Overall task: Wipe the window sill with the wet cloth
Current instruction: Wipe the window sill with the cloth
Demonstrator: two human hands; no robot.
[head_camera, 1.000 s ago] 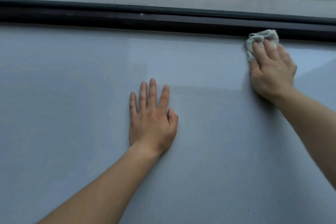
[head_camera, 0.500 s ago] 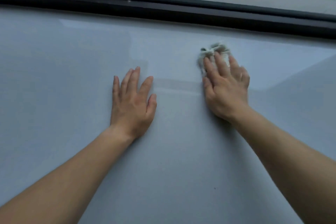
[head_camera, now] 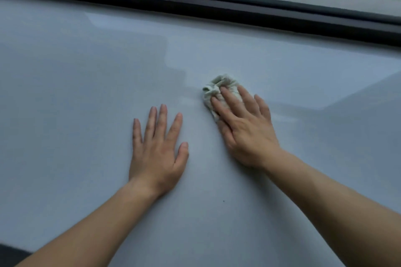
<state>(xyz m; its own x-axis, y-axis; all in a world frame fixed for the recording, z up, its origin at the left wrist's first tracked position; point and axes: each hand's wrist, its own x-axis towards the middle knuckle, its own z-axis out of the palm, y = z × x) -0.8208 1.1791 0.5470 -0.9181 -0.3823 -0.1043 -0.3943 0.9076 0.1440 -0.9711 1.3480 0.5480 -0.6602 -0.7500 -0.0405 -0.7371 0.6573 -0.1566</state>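
Note:
A wide pale grey window sill (head_camera: 86, 104) fills most of the head view. A small bunched pale green cloth (head_camera: 219, 85) lies on it near the middle. My right hand (head_camera: 243, 128) presses flat on the cloth with straight fingers, covering its near part. My left hand (head_camera: 157, 151) lies flat on the bare sill, fingers spread, a short way left of the cloth and apart from it.
A black window frame (head_camera: 195, 4) runs along the sill's far edge, with glass above it showing trees and a parked car outside. A tiny dark speck (head_camera: 223, 201) sits on the sill between my forearms.
My right hand has slid the cloth from the far right by the frame toward the sill's middle, closer to my left hand. My left hand stays flat on the sill.

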